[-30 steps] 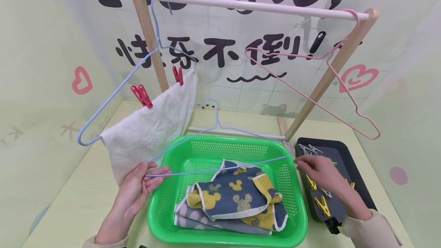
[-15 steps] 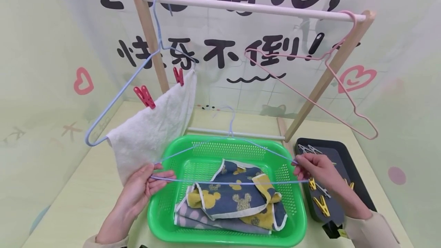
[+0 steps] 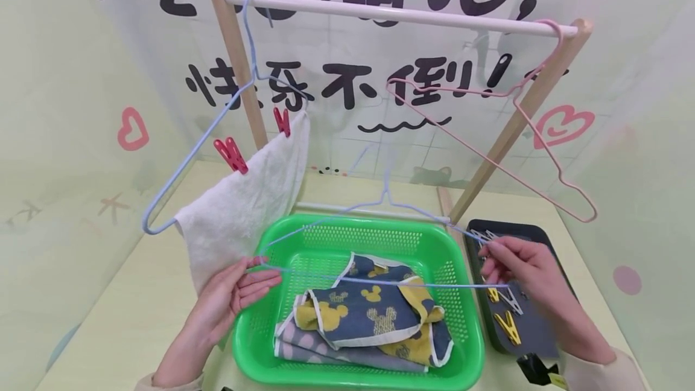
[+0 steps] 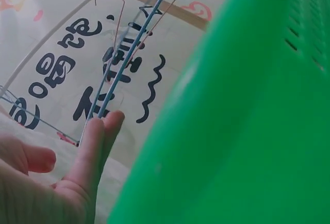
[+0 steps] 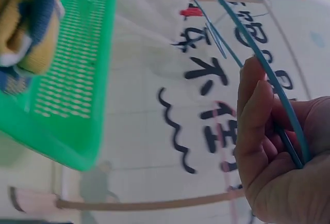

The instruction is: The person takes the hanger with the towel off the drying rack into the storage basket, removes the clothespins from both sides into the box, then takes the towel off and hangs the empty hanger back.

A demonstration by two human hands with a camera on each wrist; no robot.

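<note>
My right hand (image 3: 529, 270) holds a light blue clothes hanger (image 3: 456, 286) by its right end, above the green basket (image 3: 358, 378). In the right wrist view, the fingers (image 5: 255, 110) curl round the blue hanger wire (image 5: 281, 87). My left hand (image 3: 236, 291) has its fingers extended at the hanger's left corner; whether they touch it is hard to tell. Folded cloths lie in the basket: a dark blue one with yellow mouse heads (image 3: 374, 312) over a greyish-purple spotted one (image 3: 326, 349). The held hanger's hook points up and looks blurred.
Behind stands a wooden rack with a white rod (image 3: 402, 14). Another blue hanger (image 3: 198, 145) there carries a white towel (image 3: 239, 222) with red clothespins (image 3: 230, 155). A pink hanger (image 3: 554, 146) hangs at right. A black tray (image 3: 529, 226) holds yellow clothespins (image 3: 507, 327) and grey ones.
The held hanger has shifted right, and its hook has risen. My right hand has taken hold of its right end and moved right. The left hand's fingers have straightened as the hanger slid from them.
</note>
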